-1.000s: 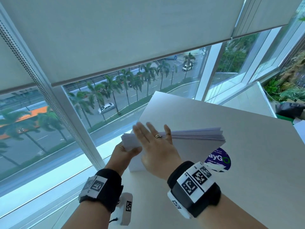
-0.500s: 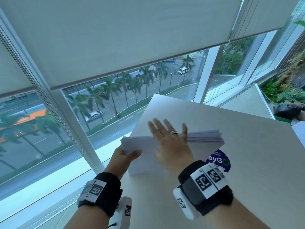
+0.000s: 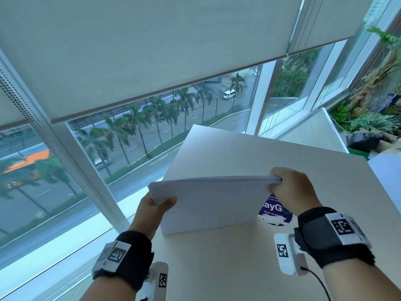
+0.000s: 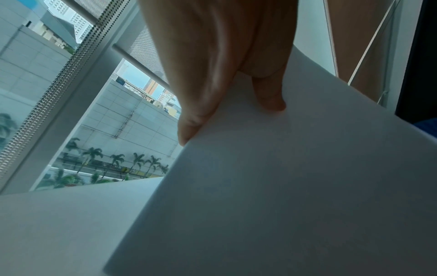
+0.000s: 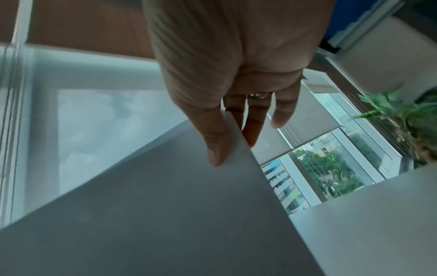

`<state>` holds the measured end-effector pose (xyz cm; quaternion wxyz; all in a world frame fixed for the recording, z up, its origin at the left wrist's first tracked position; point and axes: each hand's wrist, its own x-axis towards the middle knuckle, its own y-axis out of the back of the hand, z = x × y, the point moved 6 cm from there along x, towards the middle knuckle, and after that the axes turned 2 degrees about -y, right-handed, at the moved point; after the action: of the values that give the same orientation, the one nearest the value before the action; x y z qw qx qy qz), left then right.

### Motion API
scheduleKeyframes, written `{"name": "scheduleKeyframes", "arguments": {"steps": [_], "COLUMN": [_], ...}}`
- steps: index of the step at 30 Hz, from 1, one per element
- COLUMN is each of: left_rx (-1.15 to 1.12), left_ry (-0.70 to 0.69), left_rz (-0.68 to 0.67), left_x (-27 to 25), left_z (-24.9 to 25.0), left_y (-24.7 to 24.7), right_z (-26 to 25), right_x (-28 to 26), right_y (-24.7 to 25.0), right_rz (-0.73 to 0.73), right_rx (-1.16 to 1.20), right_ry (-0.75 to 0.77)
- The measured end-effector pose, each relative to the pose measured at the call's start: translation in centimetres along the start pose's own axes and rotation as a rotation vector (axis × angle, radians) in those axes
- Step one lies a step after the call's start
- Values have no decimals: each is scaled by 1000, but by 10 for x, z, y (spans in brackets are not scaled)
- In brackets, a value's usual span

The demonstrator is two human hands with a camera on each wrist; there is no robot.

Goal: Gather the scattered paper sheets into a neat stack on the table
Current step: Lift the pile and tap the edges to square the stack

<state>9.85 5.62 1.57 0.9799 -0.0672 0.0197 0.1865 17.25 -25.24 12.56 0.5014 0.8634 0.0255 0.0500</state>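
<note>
At centre frame the paper stack (image 3: 208, 203) is being stood on edge on the table (image 3: 238, 268), pinched at its upper corners by the left hand (image 3: 155, 208) and right hand (image 3: 286, 192). Sheets are likely being risked to fanning if either pinch is loosened.

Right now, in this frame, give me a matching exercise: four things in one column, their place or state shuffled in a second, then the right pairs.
1. left hand
2. right hand
3. paper stack
4. purple sticker

A. stands on edge on the table
B. pinches the stack's right top corner
C. lies flat, partly hidden behind the stack
D. holds the stack's left top corner

Pairs: 1-D, 2-B, 3-A, 4-C
</note>
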Motion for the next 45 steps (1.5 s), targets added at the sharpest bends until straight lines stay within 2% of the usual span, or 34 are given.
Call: {"name": "scheduleKeyframes", "arguments": {"steps": [6,15,18,20,23,29,33,37,40,45], "left_rx": [0,13,-7,0,29,30,13,44,47,55], "left_ry": [-102,-115,-153,-190,-222,-236,-236,-241,-239,-224], "left_rz": [56,52,39,43,77,79,73,62,55,36], "left_x": [-3,-14,-15,-15,-13,-13,-14,-15,-16,-16], "left_z": [13,16,26,34,44,48,50,53,54,53], "left_y": [-3,-5,-8,-8,-6,-9,-11,-11,-12,-12], "right_z": [7,61,60,57,55,48,42,25,16,19], "right_x": [-6,-22,-21,-18,-13,-10,-12,-13,-17,-29], "right_y": [14,-56,-65,-61,-48,-28,-20,-8,0,-6], "right_rz": [215,96,54,112,216,258,269,231,344,518], "right_rx": [367,1001,1075,1126,1109,966,754,444,251,179], "right_ry": [-32,-345,-327,-279,-192,-73,-37,100,194,206]}}
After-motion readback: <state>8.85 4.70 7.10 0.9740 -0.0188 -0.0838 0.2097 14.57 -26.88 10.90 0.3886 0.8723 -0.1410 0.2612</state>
